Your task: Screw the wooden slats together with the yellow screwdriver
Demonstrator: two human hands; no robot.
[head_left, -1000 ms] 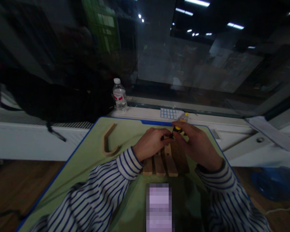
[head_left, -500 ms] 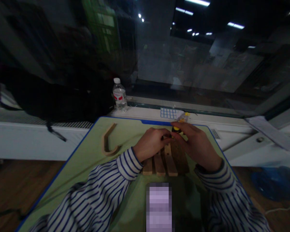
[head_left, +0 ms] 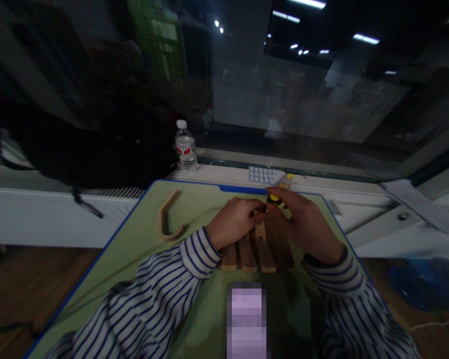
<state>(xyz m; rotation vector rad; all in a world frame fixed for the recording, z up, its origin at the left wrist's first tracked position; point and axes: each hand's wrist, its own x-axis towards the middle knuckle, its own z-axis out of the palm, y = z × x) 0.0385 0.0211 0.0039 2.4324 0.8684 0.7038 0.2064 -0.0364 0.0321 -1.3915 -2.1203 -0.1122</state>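
Wooden slats [head_left: 248, 257] with small dark holes lie side by side on the green tabletop [head_left: 134, 239], partly under my hands. My right hand [head_left: 307, 224] grips a small yellow-and-black tool [head_left: 274, 198] between thumb and fingers, above the far end of the slats. Close beside it, my left hand [head_left: 235, 223] has its thumb and index finger pinched near the tool's lower end; what they hold is too small and dark to make out. A curved wooden piece [head_left: 163, 219], shaped like a hook, rests on the tabletop to the left.
Beyond the table, a water bottle [head_left: 186, 147], a blue-gridded sheet [head_left: 262, 174] and a clear bag [head_left: 285, 181] with yellow bits stand or lie on the windowsill. Black bags fill the left. A blurred phone-like object [head_left: 247, 319] is at the near edge.
The fingers of my right hand have shifted very slightly on the yellow-and-black tool. Otherwise the hands and wooden pieces stay where they were.
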